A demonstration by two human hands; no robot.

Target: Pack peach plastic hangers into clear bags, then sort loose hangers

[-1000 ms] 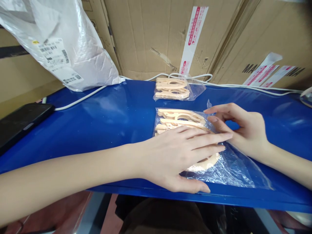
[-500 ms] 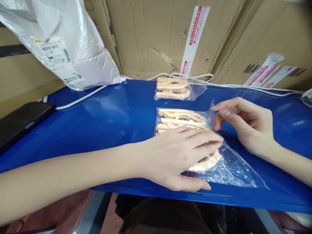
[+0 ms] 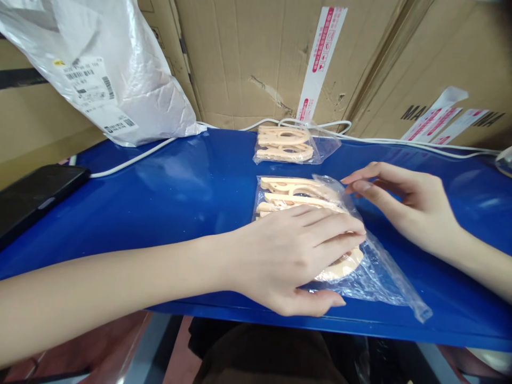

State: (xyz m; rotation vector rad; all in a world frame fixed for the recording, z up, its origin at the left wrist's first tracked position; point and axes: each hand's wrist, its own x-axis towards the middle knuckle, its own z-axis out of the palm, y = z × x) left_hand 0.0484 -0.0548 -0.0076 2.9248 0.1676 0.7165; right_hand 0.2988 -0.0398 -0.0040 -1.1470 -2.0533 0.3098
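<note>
Head view, landmark: a clear plastic bag point(image 3: 384, 282) holding peach plastic hook-shaped pieces point(image 3: 298, 189) lay flat on the glossy blue table top point(image 3: 180, 202), close to its front edge, with its loose end trailing off to the right.

Left hand point(image 3: 288, 256): it rested palm down on top of the bag, fingers stretched out flat and slightly spread, gripping nothing. The thumb was tucked at the bag's near edge. It probably pressed there to keep the slippery film and the pieces inside from sliding.

Right hand point(image 3: 404, 205): it was just right of the bag, its thumb and forefinger closed narrowly on a raised flap of film at the far right corner. The other fingers curled loosely behind. It looked like a light pinch that lifted only the film.

Behind the bag: a second clear packet of peach pieces point(image 3: 292, 144) lay apart, with a white cable point(image 3: 132, 162) running past it in front of brown cardboard boxes point(image 3: 248, 58).

Far left of the bag: a crumpled white plastic mailing sack point(image 3: 132, 80) with barcode labels leaned on the boxes, and a black phone point(image 3: 36, 200) lay at the table's end.
</note>
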